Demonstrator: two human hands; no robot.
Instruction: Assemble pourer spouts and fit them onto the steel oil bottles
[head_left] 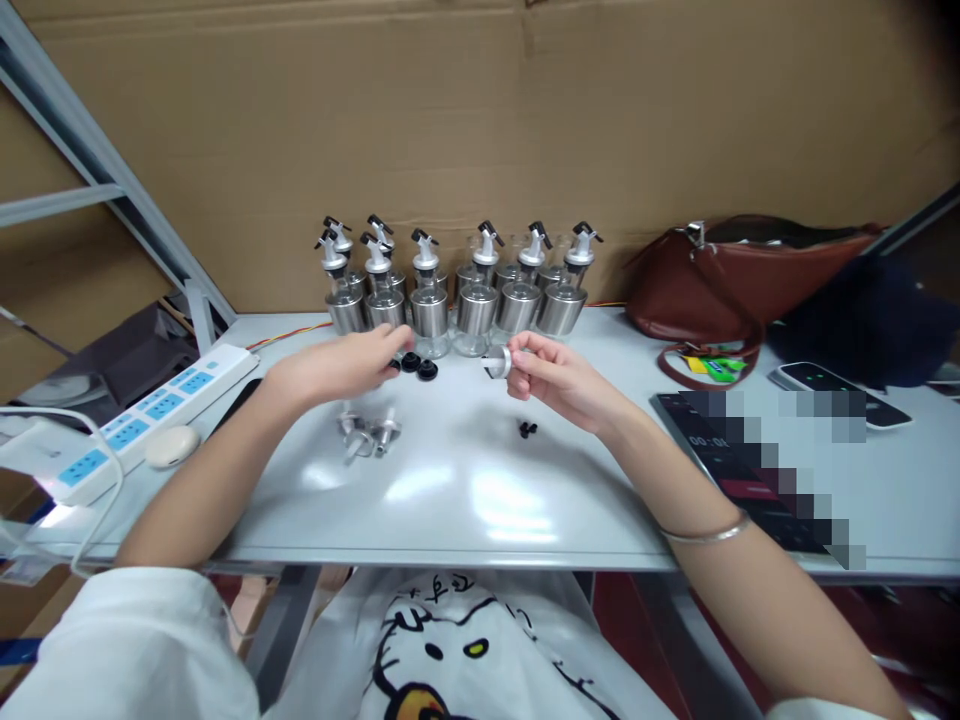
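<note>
My right hand (551,375) pinches a silver pourer cap (499,362) above the table, its round rim between thumb and fingers. My left hand (352,360) is lowered over black ribbed stoppers, its slightly blurred fingertips closed around the leftmost black stopper (394,367), which is partly hidden. Beside it on the table lie another black stopper (410,361) and a third black stopper (427,370). Nearer to me, under my left hand, sits a small group of silver pourer caps (367,434). Small black pieces (528,429) lie below my right hand.
Several glass-and-steel bottles (477,305), the front ones with pourer spouts, stand along the cardboard wall (450,120). A power strip (157,415) and a white round case (172,446) are left. A brown bag (667,285) and a phone (697,440) are right.
</note>
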